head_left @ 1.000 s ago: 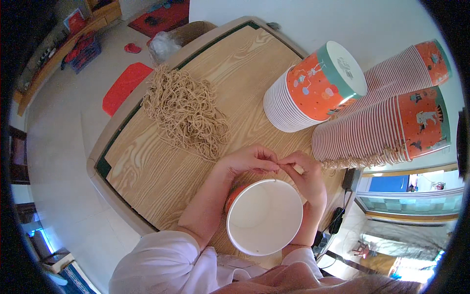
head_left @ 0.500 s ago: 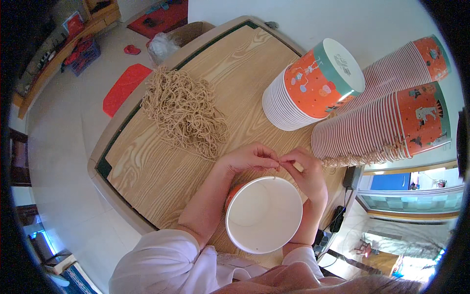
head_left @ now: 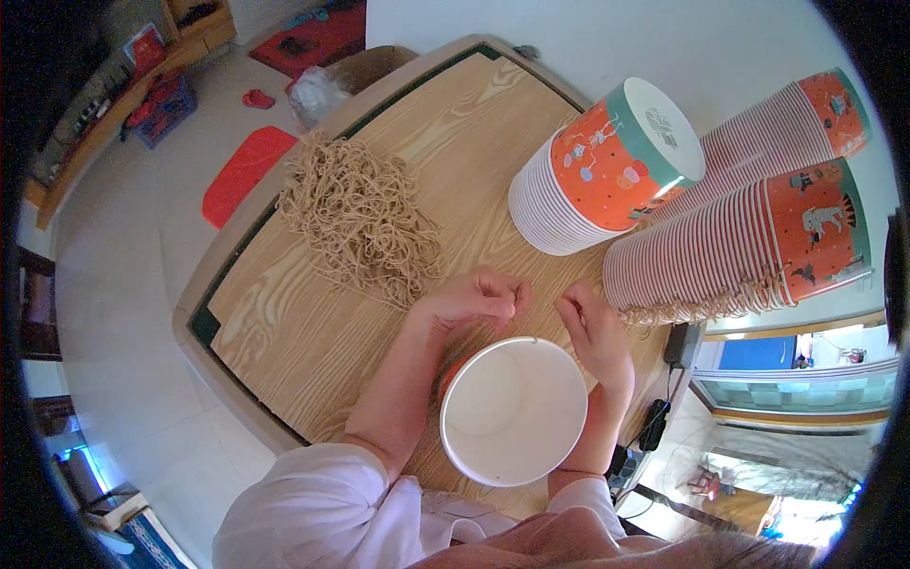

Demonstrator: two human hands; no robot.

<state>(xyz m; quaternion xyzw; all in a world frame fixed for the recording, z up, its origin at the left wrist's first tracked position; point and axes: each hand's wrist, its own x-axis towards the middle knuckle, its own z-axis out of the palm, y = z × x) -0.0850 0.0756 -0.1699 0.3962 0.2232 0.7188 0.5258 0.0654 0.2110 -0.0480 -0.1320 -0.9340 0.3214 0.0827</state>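
Observation:
A white-lined paper bucket (head_left: 512, 412), orange outside, stands in front of me between my forearms with its open mouth toward me. Just beyond its far rim are both hands, a small gap apart. My left hand (head_left: 482, 300) is closed with its fingertips pinched. My right hand (head_left: 597, 334) is closed too, thumb against the fingers. Any cord in either pinch is too thin to make out. The bucket's rim has a small hole near me and a small mark at the far side. A loose heap of tan cord (head_left: 365, 223) lies left of my hands.
Upside-down stacks of printed orange-and-green buckets stand at the right: a near stack (head_left: 616, 166), one behind it (head_left: 768, 133) and one with cord loops along it (head_left: 739, 232). Black adapters (head_left: 654, 424) with cables sit by the right table edge. The wooden table (head_left: 284, 332) has raised borders.
My hands were touching fingertip to fingertip beyond the bucket; now they have parted, the left moving slightly left and the right staying close to its place. The bucket has barely shifted.

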